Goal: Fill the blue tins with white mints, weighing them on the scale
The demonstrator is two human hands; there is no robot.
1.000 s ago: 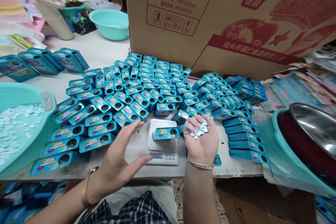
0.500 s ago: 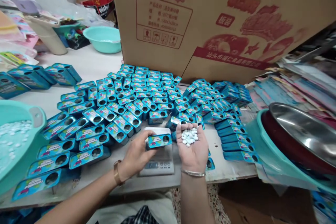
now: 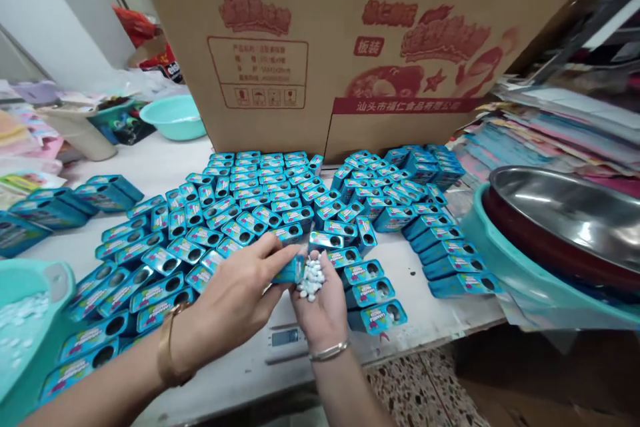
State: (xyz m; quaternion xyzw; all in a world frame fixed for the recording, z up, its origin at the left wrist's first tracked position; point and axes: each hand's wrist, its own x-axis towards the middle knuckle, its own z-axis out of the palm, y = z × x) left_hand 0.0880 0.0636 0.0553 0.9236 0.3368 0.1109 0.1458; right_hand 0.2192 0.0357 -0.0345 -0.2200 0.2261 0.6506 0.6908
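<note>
Tin [image 3: 291,271]: blue candy tin, centre of head view, above scale [image 3: 285,337].
Left hand [image 3: 235,300]: grip pinching the tin's end.
Right hand [image 3: 323,313]: cupped grip holding white tablets [image 3: 311,280], at tin's 3 o'clock.
Tin rows [image 3: 240,207]: on counter [image 3: 165,160], 9 to 2 o'clock.

A cardboard carton [image 3: 280,27] stands behind rows of blue tins [image 3: 250,200] on the bench [image 3: 165,163]. A teal bowl [image 3: 173,117] sits back left; at right a steel basin [image 3: 565,210] rests over a teal tub [image 3: 500,260] beside printed sheets [image 3: 550,130].

Carton [image 3: 310,13], far side: red tag "板装", red band "汕头市福仁食品有限公司". Txt on each tin [image 3: 373,317] & scale [image 3: 285,339] display too blurry.
</note>
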